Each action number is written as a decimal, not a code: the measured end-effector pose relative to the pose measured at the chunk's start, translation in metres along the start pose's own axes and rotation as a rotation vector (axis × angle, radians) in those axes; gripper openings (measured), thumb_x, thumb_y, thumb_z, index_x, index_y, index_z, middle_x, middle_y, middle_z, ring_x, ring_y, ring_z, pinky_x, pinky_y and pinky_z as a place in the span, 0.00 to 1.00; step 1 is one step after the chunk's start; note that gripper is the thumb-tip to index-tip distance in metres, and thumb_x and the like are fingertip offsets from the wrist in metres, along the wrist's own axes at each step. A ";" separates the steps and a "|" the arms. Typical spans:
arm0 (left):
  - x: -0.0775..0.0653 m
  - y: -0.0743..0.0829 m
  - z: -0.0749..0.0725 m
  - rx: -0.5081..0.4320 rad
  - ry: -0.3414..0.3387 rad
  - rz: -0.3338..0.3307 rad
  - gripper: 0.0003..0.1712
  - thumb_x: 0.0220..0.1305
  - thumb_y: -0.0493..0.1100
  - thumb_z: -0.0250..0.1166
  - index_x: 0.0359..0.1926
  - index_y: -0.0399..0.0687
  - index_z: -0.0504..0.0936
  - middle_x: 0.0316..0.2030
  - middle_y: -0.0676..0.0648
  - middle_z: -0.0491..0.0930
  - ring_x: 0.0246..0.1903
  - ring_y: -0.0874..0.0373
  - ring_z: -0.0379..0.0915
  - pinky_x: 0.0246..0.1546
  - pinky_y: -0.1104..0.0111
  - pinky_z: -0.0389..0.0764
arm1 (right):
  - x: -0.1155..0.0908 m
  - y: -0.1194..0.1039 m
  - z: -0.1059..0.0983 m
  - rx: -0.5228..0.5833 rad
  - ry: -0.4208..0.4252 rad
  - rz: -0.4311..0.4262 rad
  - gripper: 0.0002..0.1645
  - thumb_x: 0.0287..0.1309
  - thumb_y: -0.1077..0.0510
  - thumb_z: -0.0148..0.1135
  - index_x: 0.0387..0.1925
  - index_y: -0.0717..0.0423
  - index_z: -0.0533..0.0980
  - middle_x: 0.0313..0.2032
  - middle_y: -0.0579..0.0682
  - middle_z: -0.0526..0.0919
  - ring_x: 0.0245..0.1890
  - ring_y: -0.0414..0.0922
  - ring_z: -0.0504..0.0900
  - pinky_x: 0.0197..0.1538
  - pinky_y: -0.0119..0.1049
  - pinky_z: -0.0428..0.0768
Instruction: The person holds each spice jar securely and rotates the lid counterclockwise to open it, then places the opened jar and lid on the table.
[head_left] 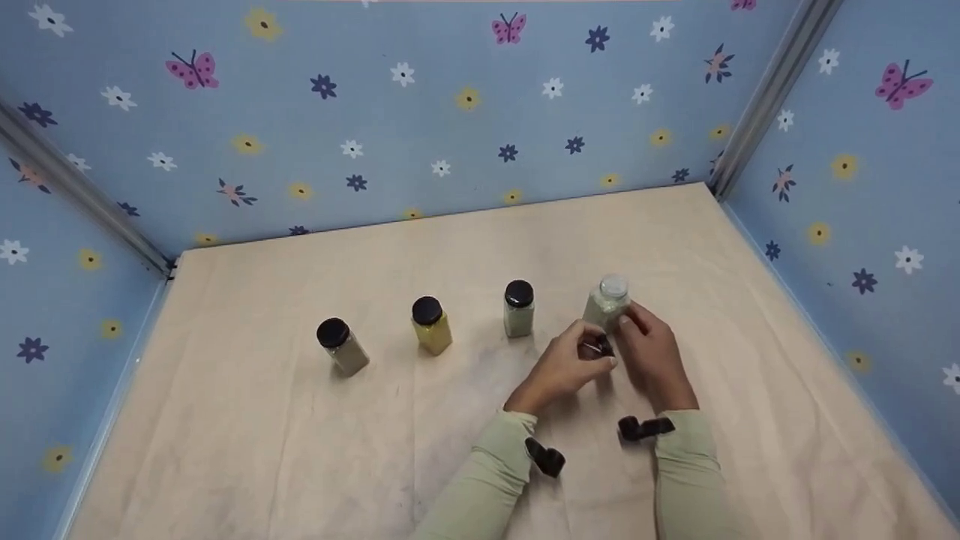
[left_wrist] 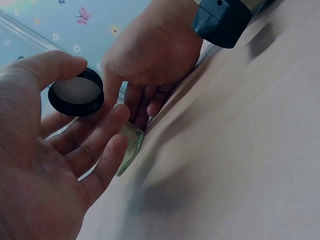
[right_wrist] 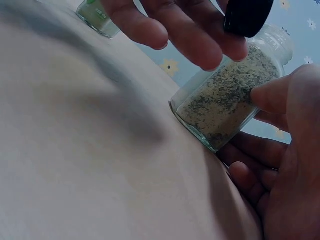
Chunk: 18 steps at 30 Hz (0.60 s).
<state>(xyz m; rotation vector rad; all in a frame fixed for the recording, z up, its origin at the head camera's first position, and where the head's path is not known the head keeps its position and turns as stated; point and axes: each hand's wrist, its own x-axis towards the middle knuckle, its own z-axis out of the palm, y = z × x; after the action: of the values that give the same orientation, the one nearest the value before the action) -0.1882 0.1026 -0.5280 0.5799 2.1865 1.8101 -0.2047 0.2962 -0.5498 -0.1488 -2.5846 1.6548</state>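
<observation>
An uncapped clear glass spice jar [head_left: 604, 306] stands at the right of the row, its open mouth facing up. Dried flakes with green specks fill much of the jar [right_wrist: 225, 97] in the right wrist view. My right hand [head_left: 654, 349] holds it from the right side, thumb against the glass and fingers behind. Just in front of the jar, my left hand [head_left: 566, 361] pinches a black screw cap [left_wrist: 76, 96] between thumb and fingers. The cap's pale inner face is turned toward the left wrist camera, and the other left fingers are spread below it.
Three black-capped jars stand to the left: one with greenish contents [head_left: 518, 315], one with yellow [head_left: 433, 330], one with brownish [head_left: 345, 351]. A cream cloth [head_left: 225, 435] covers the table. Blue flower-patterned walls [head_left: 420, 112] enclose its back and sides.
</observation>
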 end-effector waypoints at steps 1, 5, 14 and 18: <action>0.000 -0.001 0.000 -0.004 -0.005 0.000 0.21 0.61 0.44 0.72 0.53 0.50 0.77 0.42 0.58 0.80 0.44 0.63 0.79 0.47 0.70 0.77 | 0.000 0.000 0.000 -0.008 -0.001 0.000 0.29 0.75 0.49 0.50 0.73 0.52 0.67 0.69 0.53 0.70 0.71 0.51 0.64 0.71 0.49 0.61; -0.001 -0.005 0.002 0.006 -0.026 0.001 0.22 0.63 0.44 0.71 0.56 0.48 0.77 0.44 0.59 0.80 0.44 0.64 0.79 0.47 0.70 0.78 | -0.001 0.001 0.000 -0.007 -0.006 0.001 0.29 0.76 0.50 0.51 0.72 0.54 0.67 0.69 0.54 0.70 0.71 0.52 0.65 0.71 0.49 0.62; 0.000 -0.010 0.005 0.032 -0.041 0.023 0.22 0.63 0.46 0.70 0.58 0.56 0.78 0.45 0.57 0.79 0.44 0.63 0.78 0.46 0.70 0.78 | -0.001 -0.002 0.000 0.010 0.016 0.018 0.29 0.75 0.49 0.49 0.72 0.53 0.67 0.68 0.53 0.71 0.70 0.51 0.66 0.70 0.51 0.63; 0.002 -0.012 0.005 0.064 -0.029 0.034 0.24 0.63 0.47 0.70 0.60 0.55 0.78 0.46 0.57 0.78 0.45 0.59 0.77 0.46 0.69 0.77 | 0.000 -0.001 0.001 -0.009 0.020 0.002 0.28 0.75 0.50 0.50 0.71 0.52 0.68 0.68 0.54 0.72 0.69 0.51 0.67 0.70 0.50 0.64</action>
<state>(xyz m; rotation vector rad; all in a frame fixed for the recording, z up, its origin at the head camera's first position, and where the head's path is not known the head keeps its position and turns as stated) -0.1892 0.1060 -0.5405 0.6560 2.2357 1.7427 -0.2046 0.2944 -0.5495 -0.1684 -2.5786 1.6338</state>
